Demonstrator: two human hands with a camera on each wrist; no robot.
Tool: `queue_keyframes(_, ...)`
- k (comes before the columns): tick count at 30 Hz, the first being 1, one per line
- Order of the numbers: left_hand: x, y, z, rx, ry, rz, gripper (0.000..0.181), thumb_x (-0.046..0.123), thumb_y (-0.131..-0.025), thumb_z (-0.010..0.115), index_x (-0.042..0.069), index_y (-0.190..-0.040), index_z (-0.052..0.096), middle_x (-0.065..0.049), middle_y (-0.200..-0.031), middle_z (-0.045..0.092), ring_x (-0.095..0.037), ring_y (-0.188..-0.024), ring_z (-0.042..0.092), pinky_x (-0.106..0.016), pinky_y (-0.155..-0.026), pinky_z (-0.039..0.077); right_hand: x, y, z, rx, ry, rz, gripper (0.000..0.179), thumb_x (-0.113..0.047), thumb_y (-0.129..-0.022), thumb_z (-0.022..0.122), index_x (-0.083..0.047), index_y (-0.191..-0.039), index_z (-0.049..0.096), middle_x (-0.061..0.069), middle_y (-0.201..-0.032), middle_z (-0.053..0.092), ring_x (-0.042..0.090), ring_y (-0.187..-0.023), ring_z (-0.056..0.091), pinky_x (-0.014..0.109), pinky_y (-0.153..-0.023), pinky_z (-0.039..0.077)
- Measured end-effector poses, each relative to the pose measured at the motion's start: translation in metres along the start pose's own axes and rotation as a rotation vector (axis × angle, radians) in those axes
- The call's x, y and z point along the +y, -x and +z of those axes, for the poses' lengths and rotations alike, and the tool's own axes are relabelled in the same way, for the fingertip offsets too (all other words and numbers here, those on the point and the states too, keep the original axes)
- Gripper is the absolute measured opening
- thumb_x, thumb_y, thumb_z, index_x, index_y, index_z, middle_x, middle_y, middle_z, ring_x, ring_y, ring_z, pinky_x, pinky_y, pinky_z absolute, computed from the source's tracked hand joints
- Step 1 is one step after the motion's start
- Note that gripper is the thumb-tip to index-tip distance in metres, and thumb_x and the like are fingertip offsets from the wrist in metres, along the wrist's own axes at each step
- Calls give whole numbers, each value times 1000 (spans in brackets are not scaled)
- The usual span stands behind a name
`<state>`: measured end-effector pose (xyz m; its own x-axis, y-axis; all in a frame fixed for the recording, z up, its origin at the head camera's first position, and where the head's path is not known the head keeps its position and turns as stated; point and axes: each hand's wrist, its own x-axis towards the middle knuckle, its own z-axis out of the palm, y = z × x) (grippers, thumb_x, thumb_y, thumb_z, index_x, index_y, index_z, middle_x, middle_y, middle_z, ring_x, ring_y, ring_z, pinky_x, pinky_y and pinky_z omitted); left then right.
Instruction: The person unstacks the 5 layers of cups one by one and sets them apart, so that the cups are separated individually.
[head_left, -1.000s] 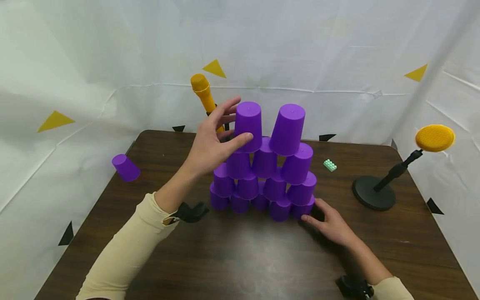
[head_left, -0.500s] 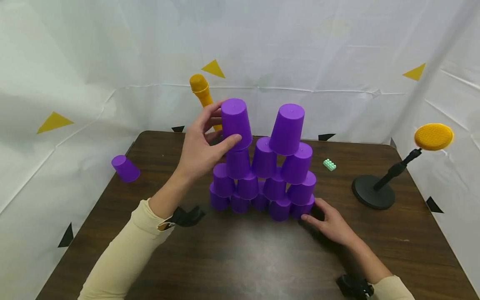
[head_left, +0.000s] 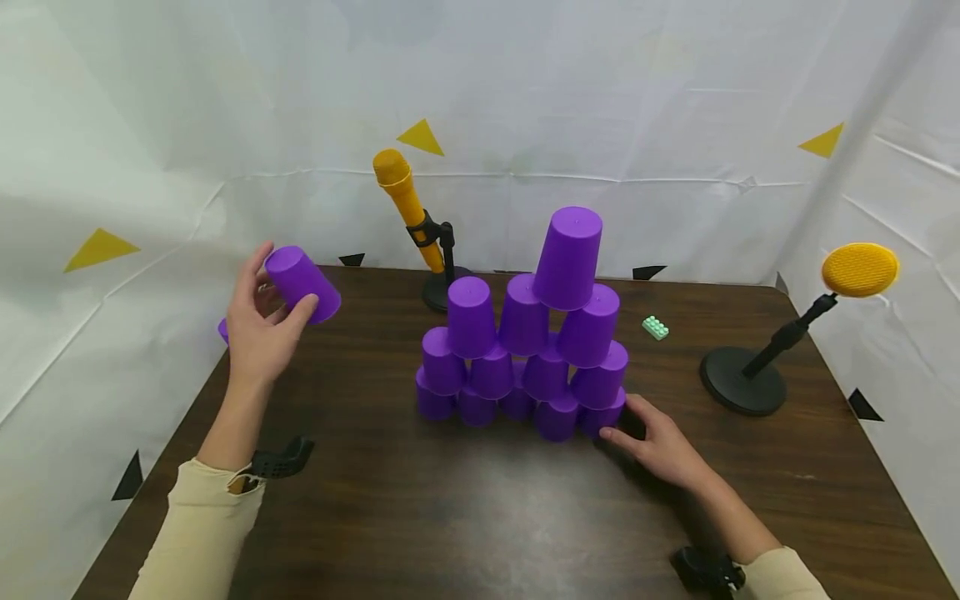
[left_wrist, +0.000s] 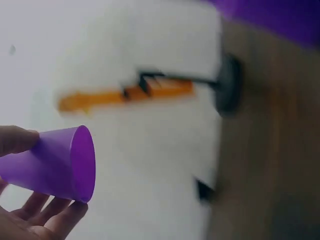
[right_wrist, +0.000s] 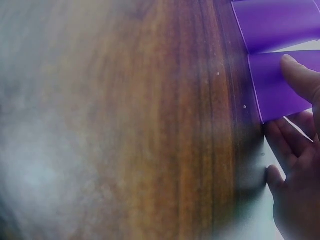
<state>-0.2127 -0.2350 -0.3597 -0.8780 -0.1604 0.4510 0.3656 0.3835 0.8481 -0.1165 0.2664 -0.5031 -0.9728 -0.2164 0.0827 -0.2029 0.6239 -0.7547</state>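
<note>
The light is soft and even off the white sheets, with a pale sheen on the table (head_left: 480, 500) in front of the cups (head_left: 517, 367) and only faint shadows. The head view is sharp, its edges bowed by the wide lens. Both wrist views are smeared: the microphone (left_wrist: 125, 95) is streaked, and the wood is hazy near the right hand (right_wrist: 295, 175).

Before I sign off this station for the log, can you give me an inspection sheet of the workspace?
Surface: dark wooden table.
Job's things: purple cup pyramid; single cup lifted off to the left.
Clutter: green brick; another purple cup mostly hidden behind the left hand.
Hands: left hand grips the single cup; right hand touches the pyramid's bottom right cup.
Cables: nothing seen.
Surroundings: white sheeting, yellow microphone, yellow disc on stand.
</note>
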Motion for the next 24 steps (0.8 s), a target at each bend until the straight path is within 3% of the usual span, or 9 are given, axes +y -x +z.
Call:
queue_keyframes(3,-42,1,-11,44,-137,-20,71,7,-82,78,26,-144,49,-10,-129,55,-32,-111,59,-53,-92,49,1,0,1,1,0,-5,57,-32,-90,72,-8,-138,52,13,-126,60,32,-117,56,57,-96,44)
queue_keyframes(6,-82,3,-15,87,-266,3,69,6,-77,82,18,-140,55,-13,-127,59,-34,-108,61,-51,-90,51,1,0,1,9,-9,-16,55,-30,-90,72,-7,-136,53,12,-125,61,32,-117,56,56,-96,44)
queue_keyframes(10,-118,7,-17,139,-395,3,68,6,-73,85,12,-135,58,-16,-125,63,-35,-108,62,-50,-89,52,1,-1,0,19,-19,-30,53,-28,-90,73,-7,-134,54,12,-124,61,31,-116,56,55,-96,44)
queue_keyframes(17,-140,10,-19,149,-524,-84,67,9,-72,86,12,-133,58,-18,-124,63,-41,-109,60,-58,-93,43,1,-2,0,18,-11,-20,53,-29,-90,73,-6,-134,54,12,-124,61,32,-117,56,56,-97,44)
queue_keyframes(24,-148,9,-22,111,-563,-140,69,9,-72,86,9,-133,55,-20,-128,60,-45,-116,56,-60,-98,40,0,0,0,16,-16,-14,54,-29,-90,73,-6,-135,54,13,-125,61,32,-118,55,56,-97,43)
